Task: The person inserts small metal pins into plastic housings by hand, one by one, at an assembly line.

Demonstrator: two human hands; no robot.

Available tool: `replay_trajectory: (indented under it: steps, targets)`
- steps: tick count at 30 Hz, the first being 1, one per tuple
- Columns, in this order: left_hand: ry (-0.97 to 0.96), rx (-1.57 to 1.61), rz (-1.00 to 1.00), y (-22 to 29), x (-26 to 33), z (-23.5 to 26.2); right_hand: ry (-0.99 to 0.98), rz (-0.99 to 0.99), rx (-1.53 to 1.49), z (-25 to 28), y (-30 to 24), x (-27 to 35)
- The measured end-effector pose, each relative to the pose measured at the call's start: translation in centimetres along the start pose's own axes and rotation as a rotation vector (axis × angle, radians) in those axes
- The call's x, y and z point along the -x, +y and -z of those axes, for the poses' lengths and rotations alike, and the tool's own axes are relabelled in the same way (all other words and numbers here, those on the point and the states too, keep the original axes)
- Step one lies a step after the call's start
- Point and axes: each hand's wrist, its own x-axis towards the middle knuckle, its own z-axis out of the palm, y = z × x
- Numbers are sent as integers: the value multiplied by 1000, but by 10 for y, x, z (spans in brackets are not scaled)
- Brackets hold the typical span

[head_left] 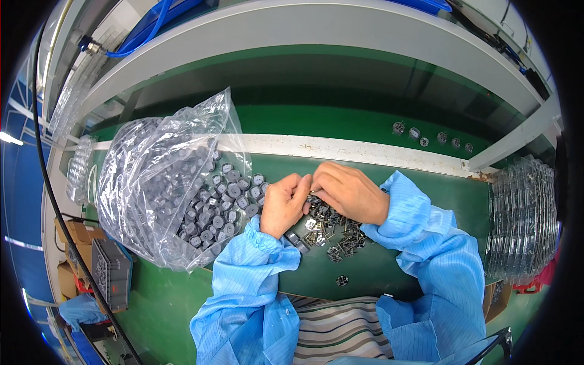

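Note:
My left hand (281, 205) and my right hand (351, 193) meet above the green table mat, fingertips pinched together. Something small sits between them, mostly hidden by the fingers. Right beneath the hands lies a heap of small dark parts with metal pins (348, 242). To the left of my left hand, grey round plastic caps (210, 222) spill from a large clear plastic bag (137, 176), which holds many more. A few grey caps (297, 242) lie beside my left wrist. One dark round part (342, 280) rests alone near the mat's front edge.
A white ledge (304, 146) runs across the back of the mat. Beyond it, several small round parts (398, 128) stand in a loose group at the right. Tall stacked clear plastic trays (520, 219) flank the right side. A grey bin (112, 274) stands low at the left.

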Motion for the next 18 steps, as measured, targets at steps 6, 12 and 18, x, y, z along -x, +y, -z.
replay_trajectory:
  steps: [6, 12, 18]
  targets:
    - [202, -318, -482, -2, 11, -7, 46, -429, -459, -12, 12, 5]
    - [75, -91, -247, -2, 11, -3, -109, -631, -967, -23, 30, 10]
    - [48, -102, -379, -13, 2, -9, 31, -613, -1001, -14, 25, 4]
